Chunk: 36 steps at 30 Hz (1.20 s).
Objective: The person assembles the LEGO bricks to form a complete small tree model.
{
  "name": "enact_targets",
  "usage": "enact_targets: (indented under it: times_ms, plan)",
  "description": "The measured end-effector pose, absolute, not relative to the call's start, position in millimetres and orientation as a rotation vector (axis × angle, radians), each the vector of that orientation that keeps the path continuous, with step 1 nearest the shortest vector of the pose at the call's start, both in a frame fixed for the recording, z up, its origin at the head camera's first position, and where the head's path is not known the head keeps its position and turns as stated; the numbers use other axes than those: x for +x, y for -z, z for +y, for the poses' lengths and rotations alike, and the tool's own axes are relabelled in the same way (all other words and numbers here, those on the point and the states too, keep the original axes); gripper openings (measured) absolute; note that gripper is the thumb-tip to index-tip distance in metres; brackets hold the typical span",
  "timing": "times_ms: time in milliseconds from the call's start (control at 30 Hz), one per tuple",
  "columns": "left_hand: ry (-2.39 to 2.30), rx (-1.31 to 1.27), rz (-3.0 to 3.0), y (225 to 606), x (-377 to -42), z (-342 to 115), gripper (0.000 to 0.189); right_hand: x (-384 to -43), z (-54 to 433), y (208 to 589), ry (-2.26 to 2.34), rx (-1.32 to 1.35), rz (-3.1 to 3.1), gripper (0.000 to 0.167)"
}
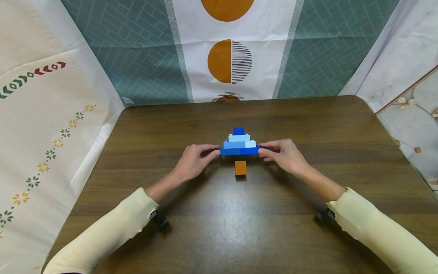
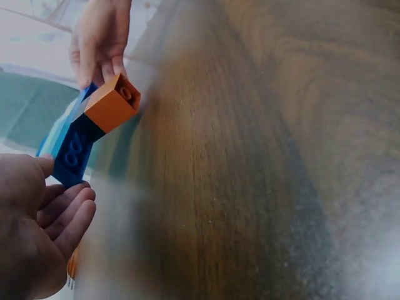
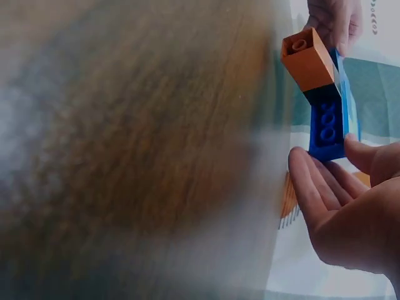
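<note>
A stepped build of toy bricks (image 1: 236, 145) lies between my hands, in several blue shades. Its widest row is towards me, with one dark blue brick at the narrow far end. My left hand (image 1: 196, 161) pinches the left end of the wide row; my right hand (image 1: 284, 156) pinches the right end. An orange block (image 1: 240, 168) sits on the near side of the middle. Both wrist views show its hollow end and the tubes of the blue underside (image 3: 327, 122). Between orange and blue is a dark band; I cannot tell whether they are joined.
The brown wooden table (image 1: 205, 236) extends all round the hands. A patterned green and white cloth (image 1: 147, 68) hangs behind its far edge. White cloths drape at the left (image 1: 34, 125) and right (image 1: 403, 68). A dark wrist device (image 1: 159, 220) hangs under the left sleeve.
</note>
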<state>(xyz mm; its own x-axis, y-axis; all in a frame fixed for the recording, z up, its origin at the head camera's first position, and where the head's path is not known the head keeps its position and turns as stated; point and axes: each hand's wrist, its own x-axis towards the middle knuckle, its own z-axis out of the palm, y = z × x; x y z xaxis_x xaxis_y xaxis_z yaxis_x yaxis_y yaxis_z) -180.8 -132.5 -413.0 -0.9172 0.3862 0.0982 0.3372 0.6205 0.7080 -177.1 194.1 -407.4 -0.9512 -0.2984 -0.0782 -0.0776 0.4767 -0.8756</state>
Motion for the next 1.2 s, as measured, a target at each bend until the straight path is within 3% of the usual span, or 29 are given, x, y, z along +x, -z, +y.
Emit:
enact_targets:
  times_ms: [1200]
  plan:
    - [-1.02, 0.535, 2.92, 425.3, -196.7, -124.3, 0.029, -192.3, 176.6, 415.6, 1.195, -0.31, 2.848, 0.028]
